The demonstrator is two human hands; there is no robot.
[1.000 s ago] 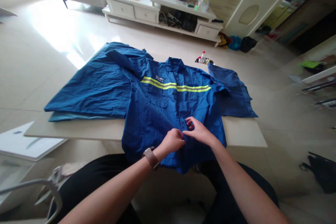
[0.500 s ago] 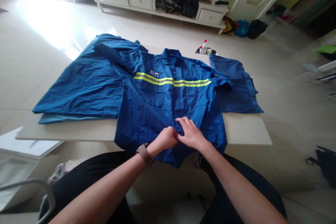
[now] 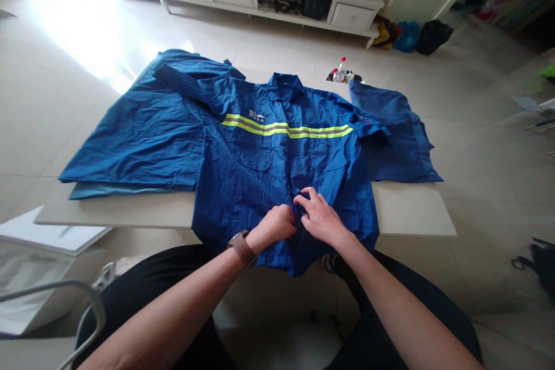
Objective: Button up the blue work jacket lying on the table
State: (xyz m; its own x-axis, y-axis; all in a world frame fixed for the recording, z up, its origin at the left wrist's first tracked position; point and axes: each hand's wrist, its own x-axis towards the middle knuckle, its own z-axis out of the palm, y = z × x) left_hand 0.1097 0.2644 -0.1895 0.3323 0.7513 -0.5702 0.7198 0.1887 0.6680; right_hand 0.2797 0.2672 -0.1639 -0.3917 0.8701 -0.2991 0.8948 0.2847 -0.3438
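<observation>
Shirt [image 3: 269,182] (one, striped) lies under two hands [image 3: 277,224] [image 3: 319,219].

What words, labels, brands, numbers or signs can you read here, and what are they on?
None can be read.
White chest print on the blue work shirt, above the yellow-and-grey stripe: too small and blurred.
Small red mark on the picture-right sleeve: too small to tell if it is lettering.

Blue work shirt [image 3: 243,185], wrinkled, front up on counter [image 3: 411,208]. Collar [image 3: 284,89] at 12 o'clock; hem [image 3: 275,262] overhanging at 6. Yellow-and-grey reflective band [image 3: 321,132] across chest; pale logo [image 3: 256,115] toward 11. Sleeves [image 3: 193,88] toward 10 and 2.
</observation>
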